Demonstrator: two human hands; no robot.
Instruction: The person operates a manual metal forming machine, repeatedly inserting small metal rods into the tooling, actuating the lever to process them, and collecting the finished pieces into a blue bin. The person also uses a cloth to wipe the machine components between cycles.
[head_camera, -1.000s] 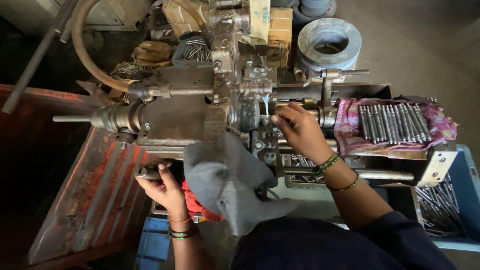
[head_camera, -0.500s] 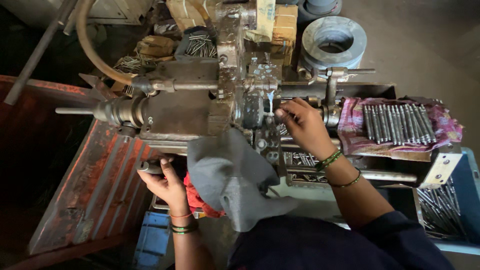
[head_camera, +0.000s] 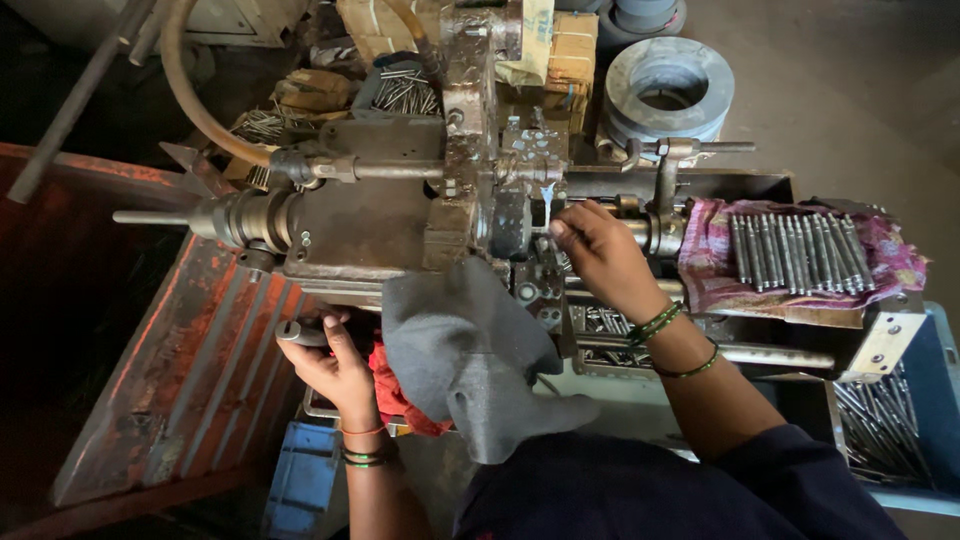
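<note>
A small oily lathe-like machine (head_camera: 400, 210) fills the middle of the view. My left hand (head_camera: 330, 365) is closed around a metal lever handle (head_camera: 298, 332) at the machine's front left. My right hand (head_camera: 600, 255) reaches into the work area beside the chuck (head_camera: 510, 225), fingertips at a thin metal rod; whether it grips the rod I cannot tell. A grey cloth (head_camera: 470, 350) hangs over the machine's front between my arms, with a red rag (head_camera: 395, 390) under it.
A row of metal rods (head_camera: 795, 250) lies on a pink cloth (head_camera: 890, 265) at right. More rods fill a blue bin (head_camera: 885, 430) below. A steel ring (head_camera: 668, 90) and cardboard boxes (head_camera: 570, 45) stand behind. A rusty red tray (head_camera: 170, 370) slopes at left. A hose (head_camera: 185, 90) curves above.
My right hand stays at the chuck area with a slight shift. My left hand stays on the lever handle. The view has moved slightly.
</note>
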